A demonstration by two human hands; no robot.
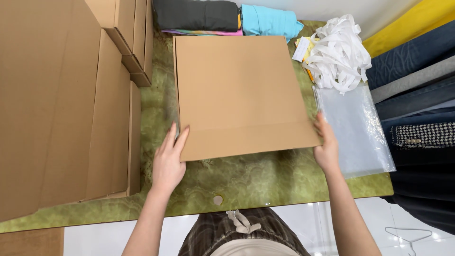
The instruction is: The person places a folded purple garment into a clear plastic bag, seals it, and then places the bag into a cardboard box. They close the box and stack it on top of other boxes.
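The flat cardboard sheet (pixel 241 95), judged light and stiff, is grasped at both near corners by left hand (pixel 168 161) and right hand (pixel 326 147) fingers.

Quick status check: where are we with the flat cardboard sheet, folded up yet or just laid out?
Laid out only. The flat cardboard sheet lies unfolded on the green table. The left hand and right hand grip its near corners along the crease. No flap is raised yet. Folded clothes and clear bags sit untouched beside it.

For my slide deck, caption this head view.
Both hands, left and right, grip a flat cardboard sheet on a green table.
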